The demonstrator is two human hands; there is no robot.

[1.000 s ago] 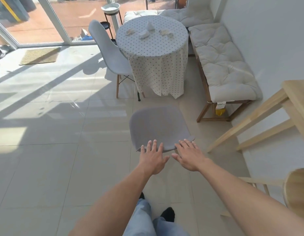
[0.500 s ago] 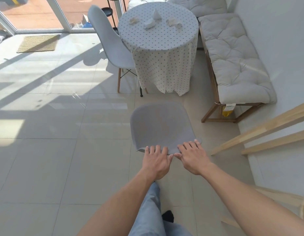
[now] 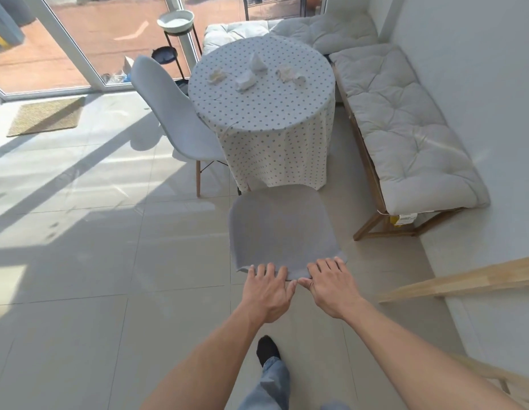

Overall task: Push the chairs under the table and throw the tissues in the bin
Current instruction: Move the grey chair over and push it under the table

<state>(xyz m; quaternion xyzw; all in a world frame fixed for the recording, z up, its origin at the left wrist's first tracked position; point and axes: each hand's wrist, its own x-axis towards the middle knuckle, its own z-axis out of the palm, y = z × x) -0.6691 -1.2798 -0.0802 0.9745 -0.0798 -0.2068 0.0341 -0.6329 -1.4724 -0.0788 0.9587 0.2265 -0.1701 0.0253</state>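
Chair [image 3: 281, 229] pushed nearer table [image 3: 261, 93], hands [image 3: 301, 287] gripping backrest edge

A grey chair [image 3: 282, 229] faces the dotted round table [image 3: 266, 93] bearing crumpled tissues [image 3: 246, 79]; a second chair [image 3: 174, 113] stands left.

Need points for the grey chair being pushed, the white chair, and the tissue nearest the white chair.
grey chair [image 3: 282, 229]: head view, middle of its backrest.
white chair [image 3: 180, 119]: head view, back of its shell.
tissue nearest the white chair [image 3: 217, 75]: head view, centre of the crumpled wad.
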